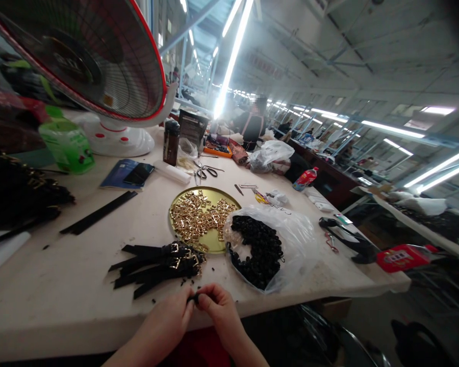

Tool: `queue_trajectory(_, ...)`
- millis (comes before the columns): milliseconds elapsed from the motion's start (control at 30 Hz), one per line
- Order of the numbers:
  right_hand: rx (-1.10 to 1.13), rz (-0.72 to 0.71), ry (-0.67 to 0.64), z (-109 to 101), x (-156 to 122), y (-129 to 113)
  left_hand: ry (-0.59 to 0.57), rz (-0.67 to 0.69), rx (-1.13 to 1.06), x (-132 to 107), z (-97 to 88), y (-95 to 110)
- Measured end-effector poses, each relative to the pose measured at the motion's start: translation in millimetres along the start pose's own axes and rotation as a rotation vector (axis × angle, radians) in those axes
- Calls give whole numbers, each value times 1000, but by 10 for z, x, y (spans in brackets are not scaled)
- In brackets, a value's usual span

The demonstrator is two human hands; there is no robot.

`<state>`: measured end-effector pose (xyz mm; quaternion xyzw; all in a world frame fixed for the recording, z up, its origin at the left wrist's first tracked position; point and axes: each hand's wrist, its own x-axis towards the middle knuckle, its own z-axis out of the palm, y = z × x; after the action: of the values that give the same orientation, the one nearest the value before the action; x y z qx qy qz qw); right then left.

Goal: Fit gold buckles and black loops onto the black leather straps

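At the table's front edge, my left hand (173,312) and my right hand (219,305) meet fingertip to fingertip. Both are closed on a small black piece (193,298), mostly hidden by the fingers; its exact kind cannot be made out. Just beyond lies a pile of black straps (149,267) with gold buckles (175,247) at their right ends. A round gold tray (213,242) behind them bears many loose gold buckles (193,214). Right of it, a clear plastic bag (296,234) lies open, full of small black loops (257,250).
A white fan (115,140) with a red rim, a green bottle (66,142) and a phone (138,174) on a blue book (115,175) stand left. Scissors (207,171) and yellow-handled pliers (260,197) lie farther back. A red-labelled bottle (403,257) sits at the right edge.
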<state>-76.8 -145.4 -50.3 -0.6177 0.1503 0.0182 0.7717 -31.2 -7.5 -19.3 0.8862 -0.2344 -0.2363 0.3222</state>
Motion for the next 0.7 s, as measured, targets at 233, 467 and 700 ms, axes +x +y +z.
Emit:
queue_trajectory(233, 138, 77, -80, -54, 42, -25, -11, 81, -238, -5, -86, -18)
queue_trajectory(467, 144, 52, 14, -90, 68, -90, -59, -65, -382, 10, -126, -121)
queue_trajectory(700, 268, 95, -14, 33, -8, 22, 38, 13, -268, 30, -30, -143)
